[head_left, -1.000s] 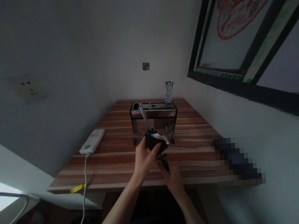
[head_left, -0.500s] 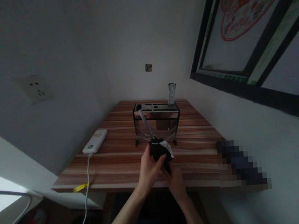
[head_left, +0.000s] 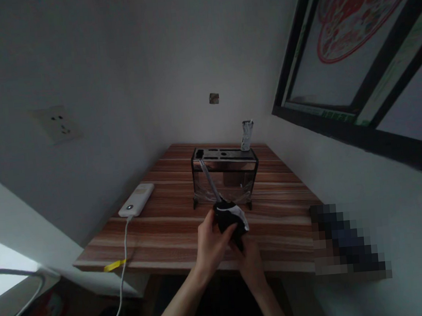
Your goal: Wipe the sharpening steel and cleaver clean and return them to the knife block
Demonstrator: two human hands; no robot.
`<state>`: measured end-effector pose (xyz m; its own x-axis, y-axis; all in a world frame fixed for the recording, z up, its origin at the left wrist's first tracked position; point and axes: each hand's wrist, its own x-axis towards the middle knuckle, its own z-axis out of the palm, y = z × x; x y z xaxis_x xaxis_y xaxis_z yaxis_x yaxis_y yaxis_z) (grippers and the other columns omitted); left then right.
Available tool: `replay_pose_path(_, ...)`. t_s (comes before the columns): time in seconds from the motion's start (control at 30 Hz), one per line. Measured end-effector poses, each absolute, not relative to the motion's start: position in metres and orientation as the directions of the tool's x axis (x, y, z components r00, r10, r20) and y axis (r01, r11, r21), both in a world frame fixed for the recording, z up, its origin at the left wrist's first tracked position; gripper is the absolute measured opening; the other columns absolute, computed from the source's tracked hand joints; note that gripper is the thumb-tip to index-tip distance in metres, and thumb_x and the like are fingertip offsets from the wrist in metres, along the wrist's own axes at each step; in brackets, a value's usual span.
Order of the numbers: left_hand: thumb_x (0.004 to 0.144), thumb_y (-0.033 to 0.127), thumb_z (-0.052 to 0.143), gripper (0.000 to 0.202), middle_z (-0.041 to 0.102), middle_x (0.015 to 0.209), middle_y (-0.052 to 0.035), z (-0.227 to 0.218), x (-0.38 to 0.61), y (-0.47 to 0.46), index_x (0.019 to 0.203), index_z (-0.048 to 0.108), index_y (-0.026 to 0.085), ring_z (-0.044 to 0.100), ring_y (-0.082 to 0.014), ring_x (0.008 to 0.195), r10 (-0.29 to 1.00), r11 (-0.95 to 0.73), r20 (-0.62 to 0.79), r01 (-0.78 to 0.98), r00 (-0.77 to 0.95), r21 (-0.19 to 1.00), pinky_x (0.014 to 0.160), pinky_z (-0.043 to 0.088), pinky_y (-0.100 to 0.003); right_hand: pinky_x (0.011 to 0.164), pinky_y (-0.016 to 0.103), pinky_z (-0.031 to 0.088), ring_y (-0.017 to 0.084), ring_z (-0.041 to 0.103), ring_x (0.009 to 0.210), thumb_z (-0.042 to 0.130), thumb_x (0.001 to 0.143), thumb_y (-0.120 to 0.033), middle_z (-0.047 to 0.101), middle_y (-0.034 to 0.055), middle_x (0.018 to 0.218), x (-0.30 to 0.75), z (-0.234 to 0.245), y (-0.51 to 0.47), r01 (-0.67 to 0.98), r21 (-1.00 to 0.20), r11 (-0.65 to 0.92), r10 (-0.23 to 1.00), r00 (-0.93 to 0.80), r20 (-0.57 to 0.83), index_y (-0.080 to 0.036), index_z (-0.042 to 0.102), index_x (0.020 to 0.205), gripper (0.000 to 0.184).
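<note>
My left hand (head_left: 211, 243) pinches a dark cloth (head_left: 229, 219) with a white patch, wrapped round the lower part of a thin metal blade (head_left: 209, 179) that points up and away. My right hand (head_left: 250, 258) is closed just below the cloth, on a dark handle that is mostly hidden. Both hands are over the front of a striped wooden table (head_left: 172, 224). Behind them stands a clear holder with a slotted black top (head_left: 225, 175).
A white power bank (head_left: 136, 200) lies at the table's left with a white cable (head_left: 122, 277) hanging over the front edge, a yellow tag on it. A small silver tube (head_left: 246, 135) stands in the far corner. A dark window frame (head_left: 340, 123) runs along the right wall.
Both hands have come nearer to me and lower, with the cloth and blade. The cloth has slid down the blade. The view has tilted slightly.
</note>
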<state>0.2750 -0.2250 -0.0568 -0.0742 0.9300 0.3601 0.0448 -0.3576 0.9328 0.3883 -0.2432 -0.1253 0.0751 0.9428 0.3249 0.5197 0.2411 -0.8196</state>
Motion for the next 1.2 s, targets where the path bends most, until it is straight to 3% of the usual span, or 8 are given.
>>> replay_pose_path(0.2,0.067,0.024,0.070,0.036,0.069,0.095,-0.0058,-0.044,0.269,-0.224,0.101,0.059,0.016,0.065,-0.0198,0.089,0.934,-0.342,0.340,0.001,-0.108,0.940,0.079,0.051,-0.028,0.066,0.028,0.046,0.023,0.066,0.078,0.046,0.087,-0.044,0.071,0.0094,0.084,0.384,-0.116,-0.244,0.473,-0.838,0.273,0.948,0.019,0.319,-0.016,0.064,0.097,0.035)
replay_pose_path(0.37,0.064,0.023,0.071,0.033,0.070,0.090,-0.0049,-0.029,0.261,-0.219,0.095,0.061,0.016,0.065,-0.0197,0.086,0.927,-0.346,0.339,-0.019,-0.162,0.938,0.076,0.051,-0.027,0.065,0.026,0.048,0.023,0.067,0.076,0.047,0.087,-0.046,0.071,0.0077,0.082,0.381,-0.113,-0.244,0.476,-0.836,0.272,0.946,0.026,0.323,-0.018,0.066,0.096,0.035)
replay_pose_path(0.63,0.064,0.027,0.073,0.037,0.069,0.096,-0.0072,-0.013,0.244,-0.205,0.097,0.061,0.014,0.064,-0.0209,0.092,0.904,-0.390,0.365,-0.084,-0.223,0.917,0.081,0.049,-0.030,0.079,0.031,0.048,0.024,0.067,0.088,0.045,0.088,-0.048,0.071,0.0098,0.094,0.381,-0.113,-0.245,0.483,-0.826,0.291,0.947,-0.024,0.320,-0.019,0.066,0.101,0.038)
replay_pose_path(0.9,0.062,0.031,0.074,0.037,0.070,0.090,-0.0054,0.011,0.223,-0.189,0.093,0.064,0.014,0.065,-0.0207,0.087,0.845,-0.458,0.416,-0.052,-0.335,0.887,0.077,0.049,-0.028,0.074,0.029,0.049,0.023,0.068,0.082,0.047,0.087,-0.048,0.072,0.0090,0.086,0.379,-0.109,-0.247,0.562,-0.776,0.287,0.938,-0.002,0.346,-0.019,0.069,0.097,0.037)
replay_pose_path(1.2,0.062,0.032,0.074,0.036,0.069,0.087,-0.0067,0.027,0.208,-0.169,0.090,0.065,0.012,0.064,-0.0179,0.079,0.802,-0.539,0.451,-0.149,-0.391,0.829,0.071,0.049,-0.025,0.074,0.030,0.049,0.024,0.068,0.080,0.044,0.088,-0.051,0.072,0.0098,0.086,0.379,-0.107,-0.248,0.578,-0.763,0.289,0.939,-0.014,0.345,-0.018,0.068,0.097,0.042)
